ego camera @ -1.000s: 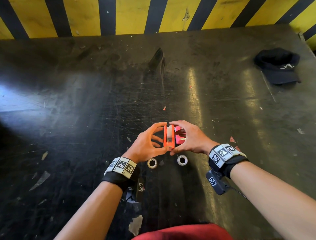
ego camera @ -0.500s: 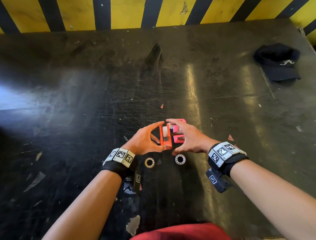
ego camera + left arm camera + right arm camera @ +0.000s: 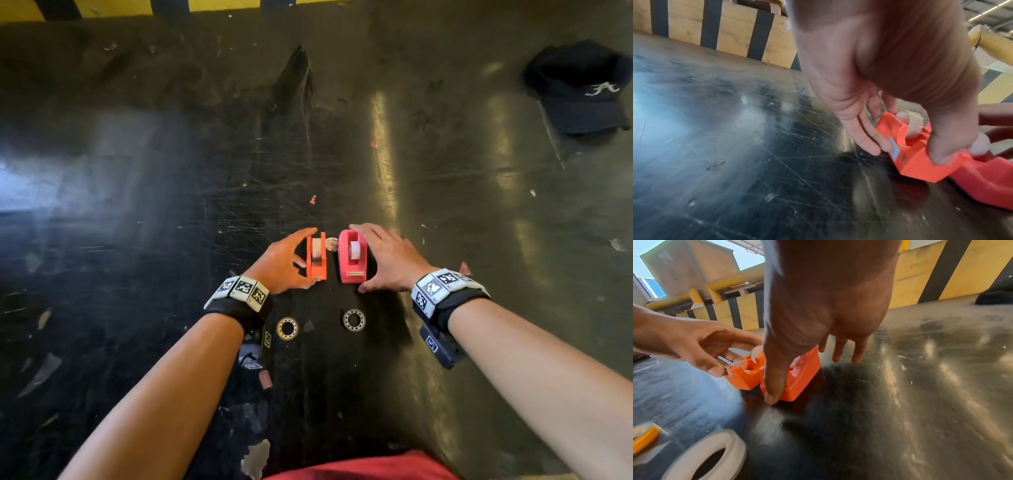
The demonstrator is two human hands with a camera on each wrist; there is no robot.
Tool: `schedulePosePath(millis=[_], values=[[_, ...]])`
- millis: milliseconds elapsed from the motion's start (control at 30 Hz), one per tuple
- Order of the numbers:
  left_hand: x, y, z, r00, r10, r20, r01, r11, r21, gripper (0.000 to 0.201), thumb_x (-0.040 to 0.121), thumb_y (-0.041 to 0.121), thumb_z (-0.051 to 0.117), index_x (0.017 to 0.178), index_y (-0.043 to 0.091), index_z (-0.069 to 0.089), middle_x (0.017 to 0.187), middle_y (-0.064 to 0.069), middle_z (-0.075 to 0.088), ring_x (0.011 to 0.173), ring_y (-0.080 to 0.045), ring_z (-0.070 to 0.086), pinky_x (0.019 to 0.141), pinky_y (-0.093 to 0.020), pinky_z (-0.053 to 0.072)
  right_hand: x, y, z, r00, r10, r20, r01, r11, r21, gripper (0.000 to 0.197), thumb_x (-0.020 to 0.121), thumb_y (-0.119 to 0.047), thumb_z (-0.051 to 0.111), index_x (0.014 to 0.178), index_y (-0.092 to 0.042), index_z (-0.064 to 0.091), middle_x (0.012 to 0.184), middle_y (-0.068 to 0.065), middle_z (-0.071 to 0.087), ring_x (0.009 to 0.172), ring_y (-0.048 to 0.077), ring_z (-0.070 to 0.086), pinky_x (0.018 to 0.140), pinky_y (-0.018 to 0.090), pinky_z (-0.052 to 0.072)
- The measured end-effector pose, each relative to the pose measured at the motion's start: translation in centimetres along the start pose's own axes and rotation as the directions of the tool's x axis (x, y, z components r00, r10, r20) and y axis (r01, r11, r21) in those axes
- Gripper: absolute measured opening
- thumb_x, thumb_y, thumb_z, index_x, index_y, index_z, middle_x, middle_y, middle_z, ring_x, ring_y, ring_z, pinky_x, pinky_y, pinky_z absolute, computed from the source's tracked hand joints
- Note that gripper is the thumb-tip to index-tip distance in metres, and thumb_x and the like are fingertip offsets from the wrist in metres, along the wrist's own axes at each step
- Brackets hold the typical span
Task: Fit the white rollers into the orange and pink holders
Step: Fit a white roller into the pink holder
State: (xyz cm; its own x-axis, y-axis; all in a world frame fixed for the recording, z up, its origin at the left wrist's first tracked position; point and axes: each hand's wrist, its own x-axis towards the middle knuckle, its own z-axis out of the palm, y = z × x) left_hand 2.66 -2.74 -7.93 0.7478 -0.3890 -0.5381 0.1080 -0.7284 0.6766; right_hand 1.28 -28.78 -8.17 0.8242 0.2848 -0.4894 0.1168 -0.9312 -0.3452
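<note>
The orange holder (image 3: 316, 260) and the pink holder (image 3: 352, 263) stand side by side on the dark table (image 3: 171, 205), a small gap between them. Each carries a white roller: one (image 3: 317, 246) in the orange holder, another (image 3: 355, 249) in the pink. My left hand (image 3: 305, 257) holds the orange holder, thumb on its near end and index finger at its far end. My right hand (image 3: 368, 258) spans the pink holder the same way, its other fingers straight. In the left wrist view my thumb presses on the orange holder (image 3: 920, 160).
Two tape rings lie near me, one (image 3: 287, 328) on the left and one (image 3: 354, 319) on the right. A dark cap (image 3: 582, 85) sits at the far right. A yellow and black striped wall (image 3: 222, 4) bounds the table's far edge.
The orange holder has come down from both hands onto the table. My hands have parted, the left staying with the orange holder and the right taking the pink one.
</note>
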Motion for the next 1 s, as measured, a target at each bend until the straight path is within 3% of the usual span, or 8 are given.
schedulePosePath(millis=[100, 267, 367, 467, 600, 767, 900, 1000], values=[[0.2, -0.7, 0.4, 1.0, 0.011, -0.006, -0.011, 1.0, -0.002, 0.114, 0.074, 0.012, 0.09, 0.161, 0.037, 0.021, 0.158, -0.006, 0.045, 0.106, -0.011, 0.069, 0.084, -0.026, 0.06, 0.2, 0.0, 0.9, 0.999, 0.003, -0.046, -0.002, 1.0, 0.016, 0.128, 0.065, -0.044, 0.094, 0.163, -0.033, 0.013, 0.166, -0.004, 0.028, 0.148, 0.028, 0.035, 0.115, 0.055, 0.036], [-0.4, -0.9, 0.5, 0.998, 0.054, -0.007, -0.054, 0.999, 0.005, 0.123, 0.073, 0.017, 0.092, 0.162, 0.041, 0.012, 0.17, -0.003, 0.025, 0.108, -0.009, 0.067, 0.083, -0.024, 0.061, -0.1, -0.3, 1.2, 0.995, 0.0, -0.095, 0.008, 0.997, 0.082, 0.122, 0.063, -0.043, 0.093, 0.16, -0.032, 0.019, 0.161, -0.003, 0.034, 0.144, 0.026, 0.041, 0.114, 0.054, 0.038], [-1.5, -0.1, -0.2, 0.995, 0.071, -0.072, -0.069, 0.997, 0.025, 0.125, 0.069, 0.032, 0.095, 0.163, 0.04, 0.012, 0.172, -0.003, 0.018, 0.123, -0.015, 0.062, 0.099, -0.037, 0.059, -0.6, -0.7, 0.6, 0.993, -0.025, -0.119, 0.041, 0.989, 0.139, 0.122, 0.06, -0.045, 0.09, 0.158, -0.032, 0.018, 0.16, -0.002, 0.033, 0.143, 0.028, 0.04, 0.111, 0.056, 0.042], [-3.0, 1.7, -1.1, 0.959, 0.151, -0.241, -0.141, 0.988, 0.059, 0.099, 0.074, 0.034, 0.091, 0.157, 0.031, 0.036, 0.163, -0.003, 0.036, 0.129, -0.015, 0.056, 0.107, -0.04, 0.053, -1.4, -1.5, -0.8, 0.982, -0.084, -0.168, 0.112, 0.98, 0.166, 0.123, 0.059, -0.048, 0.088, 0.159, -0.033, 0.017, 0.158, -0.002, 0.031, 0.141, 0.029, 0.04, 0.11, 0.054, 0.045], [-4.7, 5.4, -2.3, 0.875, 0.328, -0.356, -0.279, 0.943, 0.184, 0.047, 0.082, 0.033, 0.084, 0.126, 0.026, 0.069, 0.129, 0.003, 0.066, 0.116, -0.013, 0.064, 0.1, -0.039, 0.056, -2.9, -3.0, -2.4, 0.957, -0.162, -0.242, 0.207, 0.962, 0.178, 0.126, 0.057, -0.049, 0.09, 0.16, -0.032, 0.019, 0.155, -0.002, 0.033, 0.138, 0.028, 0.041, 0.11, 0.051, 0.044], [-6.2, 7.5, -2.3, 0.885, 0.361, -0.293, -0.263, 0.909, 0.324, 0.054, 0.08, 0.04, 0.083, 0.132, 0.03, 0.069, 0.129, 0.003, 0.056, 0.12, -0.016, 0.052, 0.098, -0.025, 0.042, -5.1, -4.5, -3.3, 0.936, -0.199, -0.291, 0.259, 0.948, 0.185, 0.127, 0.057, -0.046, 0.093, 0.16, -0.03, 0.021, 0.157, -0.003, 0.036, 0.138, 0.027, 0.042, 0.113, 0.044, 0.041], [-7.5, 8.0, -1.8, 0.895, 0.357, -0.268, -0.242, 0.892, 0.381, 0.052, 0.082, 0.041, 0.082, 0.132, 0.03, 0.07, 0.129, 0.002, 0.051, 0.12, -0.017, 0.048, 0.104, -0.032, 0.044, -6.8, -5.3, -3.3, 0.93, -0.201, -0.308, 0.264, 0.947, 0.18, 0.123, 0.058, -0.048, 0.094, 0.158, -0.028, 0.026, 0.154, -0.004, 0.04, 0.134, 0.024, 0.045, 0.11, 0.037, 0.04], [-8.2, 8.3, -1.5, 0.909, 0.34, -0.242, -0.228, 0.89, 0.394, 0.048, 0.084, 0.04, 0.08, 0.129, 0.029, 0.069, 0.133, 0.002, 0.05, 0.123, -0.019, 0.048, 0.107, -0.035, 0.045, -7.6, -5.6, -3.0, 0.934, -0.203, -0.295, 0.261, 0.95, 0.172, 0.121, 0.057, -0.049, 0.093, 0.156, -0.03, 0.027, 0.152, -0.004, 0.041, 0.131, 0.024, 0.046, 0.108, 0.041, 0.044]])
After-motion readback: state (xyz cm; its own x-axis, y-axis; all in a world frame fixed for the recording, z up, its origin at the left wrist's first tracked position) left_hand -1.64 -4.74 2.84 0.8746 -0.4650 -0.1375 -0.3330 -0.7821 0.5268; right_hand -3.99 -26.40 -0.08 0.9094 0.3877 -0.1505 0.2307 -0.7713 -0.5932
